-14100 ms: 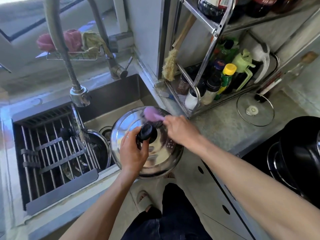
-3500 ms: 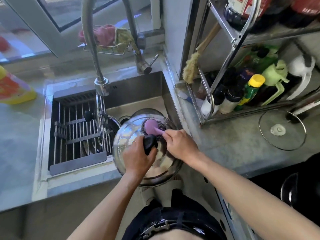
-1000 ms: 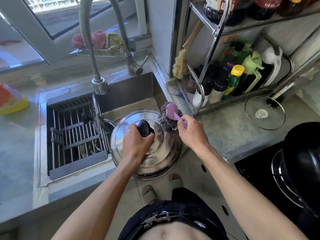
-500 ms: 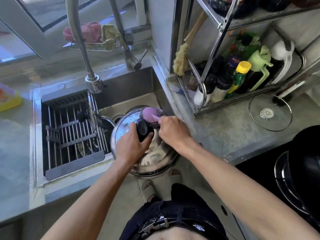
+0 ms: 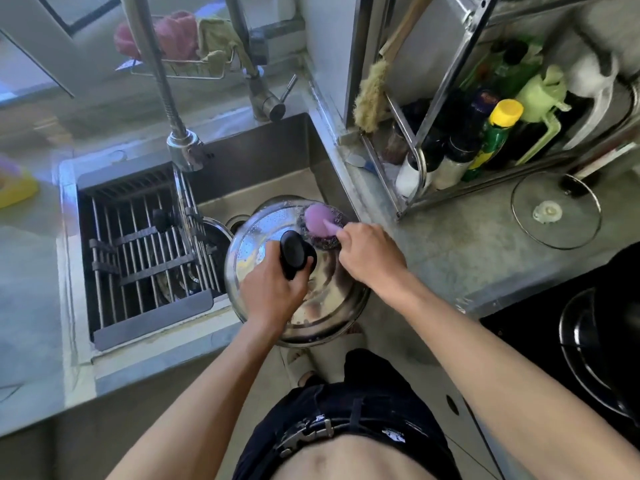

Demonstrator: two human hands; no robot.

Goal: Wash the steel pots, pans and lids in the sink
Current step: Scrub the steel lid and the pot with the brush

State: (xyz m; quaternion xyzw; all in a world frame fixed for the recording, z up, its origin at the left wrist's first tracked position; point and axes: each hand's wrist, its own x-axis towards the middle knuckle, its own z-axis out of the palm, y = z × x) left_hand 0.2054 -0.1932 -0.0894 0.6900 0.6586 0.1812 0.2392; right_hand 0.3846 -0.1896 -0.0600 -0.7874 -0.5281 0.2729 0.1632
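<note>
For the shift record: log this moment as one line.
left hand grips steel lid knob | right hand scrubs lid with pink-handled scourer | over sink

Steel lid [image 5: 270, 233] fills sink's [image 5: 263, 150] right half; drain rack [image 5: 138, 244] covers left half. Faucet sprayer [image 5: 183, 147] hangs above the seam between them. Open countertop [image 5: 450, 244] between condiment rack [image 5: 415, 140] and glass lid [image 5: 556, 211].
</note>
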